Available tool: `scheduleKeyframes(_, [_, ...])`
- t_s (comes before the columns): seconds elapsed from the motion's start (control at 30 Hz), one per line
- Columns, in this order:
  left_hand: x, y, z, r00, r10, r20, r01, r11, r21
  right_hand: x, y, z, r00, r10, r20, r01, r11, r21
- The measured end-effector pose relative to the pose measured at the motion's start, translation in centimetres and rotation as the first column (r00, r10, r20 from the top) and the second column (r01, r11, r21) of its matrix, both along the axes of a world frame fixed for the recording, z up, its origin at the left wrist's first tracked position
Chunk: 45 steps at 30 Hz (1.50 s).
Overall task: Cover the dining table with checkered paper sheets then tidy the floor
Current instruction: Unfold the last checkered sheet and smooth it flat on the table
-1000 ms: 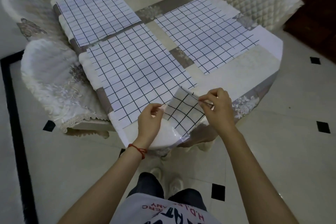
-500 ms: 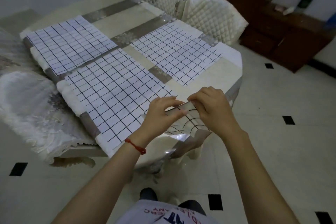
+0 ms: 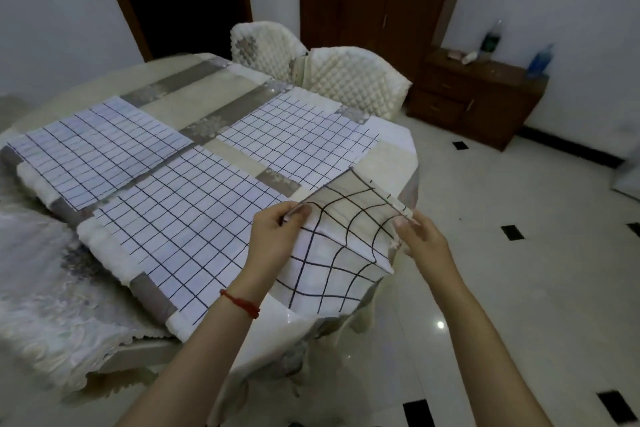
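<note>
Left hand (image 3: 277, 239) and right hand (image 3: 420, 239) each pinch an edge of a folded checkered sheet (image 3: 343, 250), held in the air over the near right corner of the table (image 3: 391, 163). Three sheets already lie flat. Suggest: draw hands apart evenly to unfold, then lay it over the bare corner, square with the nearest flat sheet (image 3: 194, 218).
</note>
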State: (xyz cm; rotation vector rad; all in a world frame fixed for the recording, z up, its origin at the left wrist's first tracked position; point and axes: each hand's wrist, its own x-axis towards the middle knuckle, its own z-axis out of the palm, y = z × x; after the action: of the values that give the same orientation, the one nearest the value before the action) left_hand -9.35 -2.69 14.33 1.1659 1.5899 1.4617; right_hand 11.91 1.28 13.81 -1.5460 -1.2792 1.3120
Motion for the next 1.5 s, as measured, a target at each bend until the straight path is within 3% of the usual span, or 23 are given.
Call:
scheduleKeyframes(0.13, [2.6, 0.5, -0.7, 0.989, 0.026, 0.144, -0.009, 0.993, -0.117, 2.4, -0.8, -1.1, 0.955, -0.076, -0.288, 0.02, 0.981, -0.192])
scheduleKeyframes(0.3, [7.7, 2.0, -1.6, 0.964, -0.006, 0.266, 0.073, 0.967, -0.244, 7.6, 0.9, -1.7, 0.901, -0.231, -0.367, 0.191, 0.971, -0.142])
scheduleKeyframes(0.67, [25.6, 10.2, -3.4, 0.981, -0.067, 0.18, 0.119, 0.948, -0.294, 25.0, 7.7, 0.4, 0.976, -0.171, -0.134, 0.199, 0.952, 0.235])
scheduleKeyframes(0.73, [28.5, 11.8, -2.9, 0.99, -0.123, 0.066, 0.136, 0.959, -0.249, 26.9, 9.1, 0.3, 0.975, -0.177, -0.135, 0.207, 0.942, 0.263])
scheduleKeyframes(0.9, [35.3, 16.0, -0.7, 0.935, -0.354, -0.017, 0.344, 0.917, -0.201, 29.8, 12.7, -0.1, 0.974, -0.17, -0.15, 0.205, 0.944, 0.257])
scheduleKeyframes(0.93, [36.5, 16.9, -0.2, 0.912, -0.409, 0.0, 0.401, 0.894, -0.201, 30.2, 13.6, -0.2, 0.978, -0.16, -0.131, 0.19, 0.946, 0.262])
scheduleKeyframes(1.0, [38.4, 19.1, 0.9, 0.876, -0.444, 0.188, 0.478, 0.852, -0.215, 30.7, 15.4, -0.5, 0.983, -0.153, -0.101, 0.175, 0.948, 0.267])
scheduleKeyframes(1.07, [39.8, 22.2, 1.1, 0.826, -0.38, 0.415, 0.504, 0.829, -0.244, 31.3, 17.7, -0.9, 0.986, -0.16, -0.054, 0.169, 0.942, 0.291])
scheduleKeyframes(1.13, [40.6, 25.8, 0.8, 0.794, -0.314, 0.521, 0.499, 0.826, -0.262, 32.1, 20.6, -1.3, 0.986, -0.162, 0.026, 0.144, 0.929, 0.341])
scheduleKeyframes(1.27, [41.6, 33.6, -0.5, 0.751, -0.282, 0.597, 0.521, 0.808, -0.274, 34.0, 27.3, -1.6, 0.971, -0.137, 0.196, 0.043, 0.906, 0.421])
scheduleKeyframes(1.5, [42.6, 47.3, -0.2, 0.757, -0.251, 0.603, 0.5, 0.817, -0.287, 34.8, 39.9, -0.1, 0.978, -0.08, 0.191, 0.003, 0.927, 0.375])
